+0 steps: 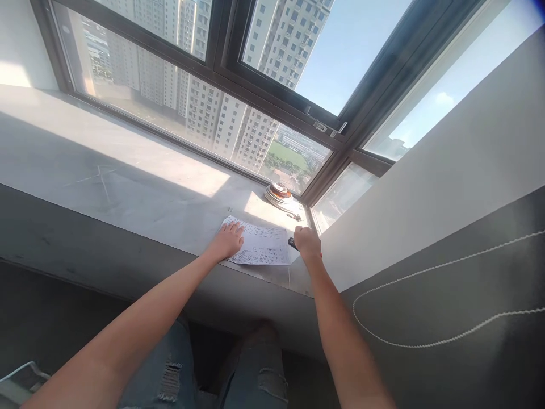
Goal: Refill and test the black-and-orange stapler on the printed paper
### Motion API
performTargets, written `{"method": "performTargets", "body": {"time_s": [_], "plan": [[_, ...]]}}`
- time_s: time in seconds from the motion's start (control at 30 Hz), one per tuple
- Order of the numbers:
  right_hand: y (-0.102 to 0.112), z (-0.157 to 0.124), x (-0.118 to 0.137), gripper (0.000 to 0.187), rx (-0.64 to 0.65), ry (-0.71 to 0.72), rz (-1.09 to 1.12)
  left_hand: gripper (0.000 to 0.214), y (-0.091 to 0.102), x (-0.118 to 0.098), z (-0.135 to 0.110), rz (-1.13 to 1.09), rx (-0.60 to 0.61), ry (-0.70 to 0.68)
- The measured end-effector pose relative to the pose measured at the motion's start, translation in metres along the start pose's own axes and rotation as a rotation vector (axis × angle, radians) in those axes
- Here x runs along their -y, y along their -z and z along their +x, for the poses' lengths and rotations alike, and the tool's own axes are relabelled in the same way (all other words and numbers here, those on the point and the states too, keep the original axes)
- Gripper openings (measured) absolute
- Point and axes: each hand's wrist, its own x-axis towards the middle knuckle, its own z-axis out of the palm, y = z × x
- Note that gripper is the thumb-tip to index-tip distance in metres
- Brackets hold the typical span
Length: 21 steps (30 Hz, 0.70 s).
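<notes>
A sheet of paper [266, 245] covered with dark handwriting lies on the window sill, its right edge slightly curled. My left hand [230, 240] rests on the paper's left part with its fingers spread and flat. Just past the right edge of the sheet, my right hand [307, 243] is closed around a short dark object [292, 243] with light markings. Only one end of that object shows, so its kind is not clear.
Behind the paper, near the window corner, sits a round white and orange stack or coil [279, 196]. The sill [128, 190] stretches left under a dark-framed window [213, 74]. A beaded blind cord [426, 345] hangs in loops at the right wall.
</notes>
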Motion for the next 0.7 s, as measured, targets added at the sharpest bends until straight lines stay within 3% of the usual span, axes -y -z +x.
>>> {"method": "performTargets", "body": {"time_s": [0.07, 0.2, 0.37, 0.43, 0.5, 0.6, 0.7], "plan": [[0.001, -0.007, 0.026, 0.045, -0.032, -0.02, -0.033, 0.062, -0.001, 0.0, 0.001, 0.0, -0.007, -0.003], [-0.011, -0.031, 0.092, 0.047, 0.055, 0.088, -0.003, 0.06, -0.001, 0.0, 0.001, -0.004, -0.022, 0.001], [-0.002, -0.051, 0.153, 0.057, -0.094, 0.236, -0.046, 0.059, -0.002, 0.002, 0.001, -0.018, -0.032, -0.016], [0.003, -0.047, 0.164, 0.057, -0.096, 0.233, -0.043, 0.059, -0.004, 0.003, 0.001, -0.041, -0.031, -0.021], [0.0, -0.037, 0.168, 0.052, -0.007, 0.198, -0.041, 0.058, -0.004, 0.004, 0.002, -0.071, -0.046, -0.012], [-0.023, -0.021, 0.159, 0.042, 0.202, 0.125, -0.075, 0.056, -0.004, 0.006, 0.004, -0.138, -0.081, 0.012], [-0.055, -0.013, 0.141, 0.043, 0.314, 0.136, -0.136, 0.058, -0.003, 0.009, 0.005, -0.182, -0.093, 0.04]]}}
